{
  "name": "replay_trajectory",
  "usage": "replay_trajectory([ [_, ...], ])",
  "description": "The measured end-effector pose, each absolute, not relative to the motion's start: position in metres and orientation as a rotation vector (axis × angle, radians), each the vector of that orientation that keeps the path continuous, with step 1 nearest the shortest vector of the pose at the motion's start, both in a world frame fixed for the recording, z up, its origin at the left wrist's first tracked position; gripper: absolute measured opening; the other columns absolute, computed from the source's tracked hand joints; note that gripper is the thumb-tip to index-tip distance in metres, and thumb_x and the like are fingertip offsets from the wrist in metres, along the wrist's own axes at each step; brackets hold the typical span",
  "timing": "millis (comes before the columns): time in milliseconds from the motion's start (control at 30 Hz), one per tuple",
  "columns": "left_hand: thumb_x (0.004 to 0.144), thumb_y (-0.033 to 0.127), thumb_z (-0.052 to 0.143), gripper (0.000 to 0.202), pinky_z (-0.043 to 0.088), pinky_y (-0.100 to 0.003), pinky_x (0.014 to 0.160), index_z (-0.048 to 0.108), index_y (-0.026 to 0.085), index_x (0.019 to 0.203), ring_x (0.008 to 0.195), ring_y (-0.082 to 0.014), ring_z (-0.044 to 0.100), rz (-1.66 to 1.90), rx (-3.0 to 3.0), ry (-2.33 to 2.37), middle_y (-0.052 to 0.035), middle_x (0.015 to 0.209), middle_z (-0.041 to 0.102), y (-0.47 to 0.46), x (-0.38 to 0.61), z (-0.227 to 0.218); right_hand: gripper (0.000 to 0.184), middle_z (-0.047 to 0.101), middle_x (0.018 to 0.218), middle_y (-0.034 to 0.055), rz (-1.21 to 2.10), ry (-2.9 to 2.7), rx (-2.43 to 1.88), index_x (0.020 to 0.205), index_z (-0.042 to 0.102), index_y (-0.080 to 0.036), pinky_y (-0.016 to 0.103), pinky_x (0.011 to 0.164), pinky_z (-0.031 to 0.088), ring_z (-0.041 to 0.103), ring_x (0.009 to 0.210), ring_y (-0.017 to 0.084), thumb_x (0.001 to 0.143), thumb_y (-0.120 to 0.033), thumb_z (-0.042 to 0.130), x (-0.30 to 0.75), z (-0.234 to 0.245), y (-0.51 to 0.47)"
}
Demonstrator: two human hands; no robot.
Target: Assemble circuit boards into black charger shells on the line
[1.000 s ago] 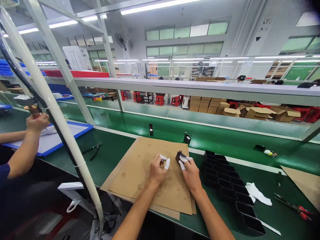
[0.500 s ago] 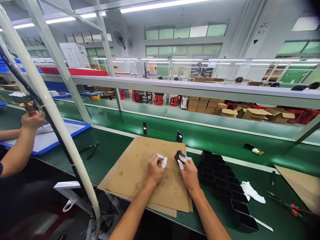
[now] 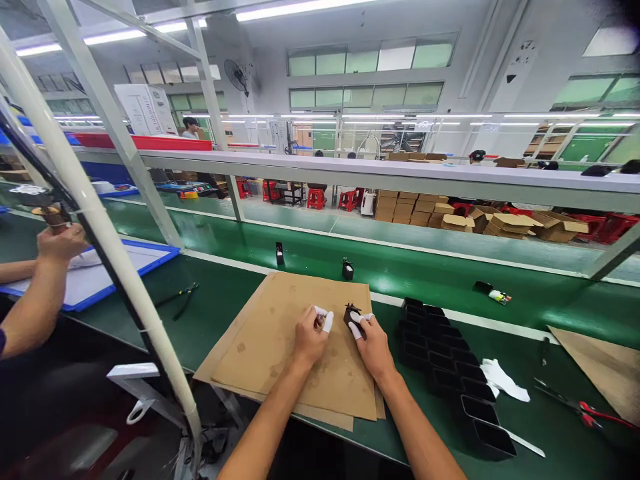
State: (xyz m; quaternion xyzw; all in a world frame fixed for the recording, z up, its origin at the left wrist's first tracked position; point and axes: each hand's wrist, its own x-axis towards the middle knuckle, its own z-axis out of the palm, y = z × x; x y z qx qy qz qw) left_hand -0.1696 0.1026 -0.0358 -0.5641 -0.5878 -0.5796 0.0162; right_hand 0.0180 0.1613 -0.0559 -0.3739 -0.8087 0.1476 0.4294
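White finger covers sit on the fingertips of both my hands. My right hand [image 3: 371,343] grips a small black box-like part [image 3: 351,316] with thin dark pieces standing up at its top, over the right side of a brown cardboard sheet [image 3: 250,353]. To the left, my left hand [image 3: 311,333] is curled closed above the cardboard, thumb and forefinger together. Whatever it pinches is too small and covered to make out. A short gap parts the two hands.
Rows of black open boxes [image 3: 440,360] stand right of the cardboard. Beyond them lie a white cloth [image 3: 504,381] and red-handled pliers [image 3: 583,407]. Small black parts [image 3: 347,269] sit on the green belt [image 3: 400,270]. At left, a co-worker's hand [image 3: 63,241] holds a tool near a blue-edged tray [image 3: 125,270].
My right hand has shifted slightly left with the black part, which now stands more upright. The parts on the green belt have moved left. My left hand stays about where it was.
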Motion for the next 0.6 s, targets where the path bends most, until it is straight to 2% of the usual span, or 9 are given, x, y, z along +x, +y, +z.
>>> replay_trajectory([
  [200, 0.099, 0.031, 0.062, 0.024, 0.043, -0.029, 0.064, 0.056, 0.024, 0.077, 0.065, -0.0148, 0.052, -1.800, -1.752, -1.845, 0.0020, 0.073, 0.055, 0.1020, -0.1704, -0.0359, 0.028, 0.071, 0.111, 0.0063, 0.382, -2.005, -0.912, 0.125, 0.075, -0.031, 0.040, 0.088, 0.065, 0.076, 0.098, 0.025, 0.105, -0.031, 0.055, 0.0193, -0.0575, 0.1605],
  [333, 0.099, 0.031, 0.063, 0.025, 0.043, -0.029, 0.063, 0.056, 0.024, 0.077, 0.064, -0.0146, 0.052, -1.809, -1.748, -1.848, 0.0023, 0.072, 0.056, 0.1021, -0.1702, -0.0356, 0.032, 0.068, 0.131, 0.0093, 0.379, -1.948, -0.874, 0.131, 0.072, -0.032, 0.042, 0.103, 0.062, 0.072, 0.121, 0.026, 0.107, -0.029, 0.051, 0.0205, -0.0566, 0.1591],
  [400, 0.099, 0.032, 0.063, 0.024, 0.043, -0.029, 0.063, 0.058, 0.024, 0.078, 0.064, -0.0149, 0.053, -1.812, -1.743, -1.852, 0.0022, 0.072, 0.056, 0.1022, -0.1699, -0.0354, 0.032, 0.065, 0.136, 0.0115, 0.381, -1.911, -0.876, 0.132, 0.071, -0.030, 0.042, 0.105, 0.061, 0.069, 0.126, 0.026, 0.109, -0.030, 0.049, 0.0215, -0.0560, 0.1590],
  [533, 0.099, 0.034, 0.063, 0.024, 0.042, -0.029, 0.063, 0.058, 0.024, 0.078, 0.063, -0.0146, 0.052, -1.814, -1.739, -1.852, 0.0026, 0.071, 0.055, 0.1024, -0.1695, -0.0352, 0.023, 0.068, 0.113, 0.0075, 0.437, -1.934, -0.880, 0.115, 0.075, -0.030, 0.039, 0.091, 0.064, 0.074, 0.102, 0.024, 0.106, -0.031, 0.055, 0.0224, -0.0570, 0.1605],
  [600, 0.099, 0.034, 0.063, 0.025, 0.042, -0.029, 0.063, 0.057, 0.024, 0.078, 0.063, -0.0144, 0.052, -1.813, -1.733, -1.855, 0.0026, 0.072, 0.055, 0.1026, -0.1695, -0.0353, 0.023, 0.068, 0.115, 0.0075, 0.466, -1.935, -0.874, 0.116, 0.075, -0.030, 0.039, 0.095, 0.063, 0.074, 0.106, 0.025, 0.106, -0.031, 0.054, 0.0218, -0.0580, 0.1610],
])
